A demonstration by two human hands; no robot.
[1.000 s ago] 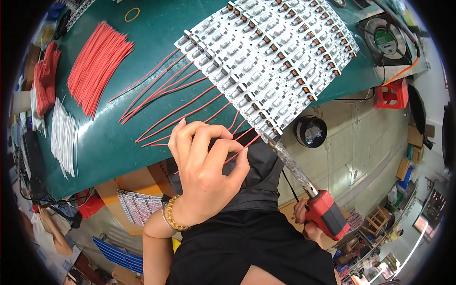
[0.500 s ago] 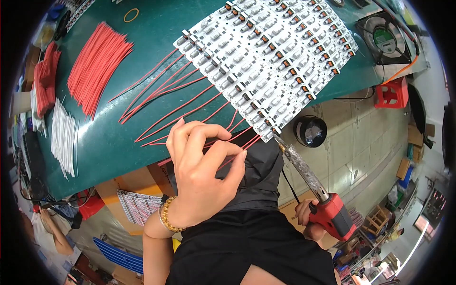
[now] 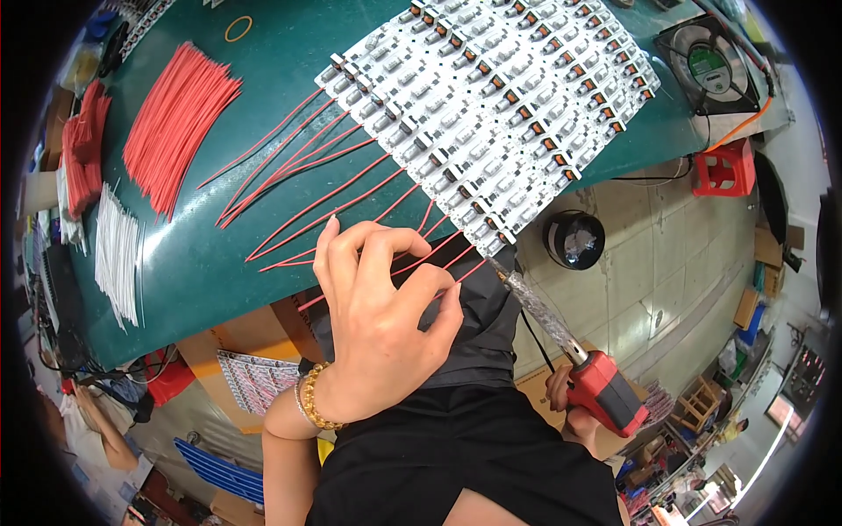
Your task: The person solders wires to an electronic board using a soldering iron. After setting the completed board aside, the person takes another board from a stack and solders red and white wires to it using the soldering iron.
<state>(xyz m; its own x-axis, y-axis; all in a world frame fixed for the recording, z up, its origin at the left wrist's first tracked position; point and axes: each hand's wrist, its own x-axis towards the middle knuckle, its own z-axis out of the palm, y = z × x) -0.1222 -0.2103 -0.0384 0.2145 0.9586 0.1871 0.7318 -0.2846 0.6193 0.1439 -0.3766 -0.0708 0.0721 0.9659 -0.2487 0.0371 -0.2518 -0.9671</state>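
A white panel of circuit boards (image 3: 478,130), set with rows of small components, lies at a slant on the green table. Several red wires run from its left edge. My left hand (image 3: 377,307) is closed, thumb and forefinger pinching a red wire (image 3: 474,271) whose far end meets the panel's near corner. At lower right my right hand (image 3: 570,410) grips a soldering iron (image 3: 611,394) with a red and black handle. The iron's tip is at that same near corner, beside the wire end. Whether the tip touches the joint is too small to tell.
Bundles of cut red wires (image 3: 178,127) and white wires (image 3: 117,254) lie on the left of the green table (image 3: 197,289). A square black fan (image 3: 707,66) stands at the far right. Below are a round black bin (image 3: 574,240) and a red stool (image 3: 724,168).
The iron's tip has moved left and slightly down at the panel's corner. My left hand has shifted a little right and down with the wire. The panel has slid slightly left.
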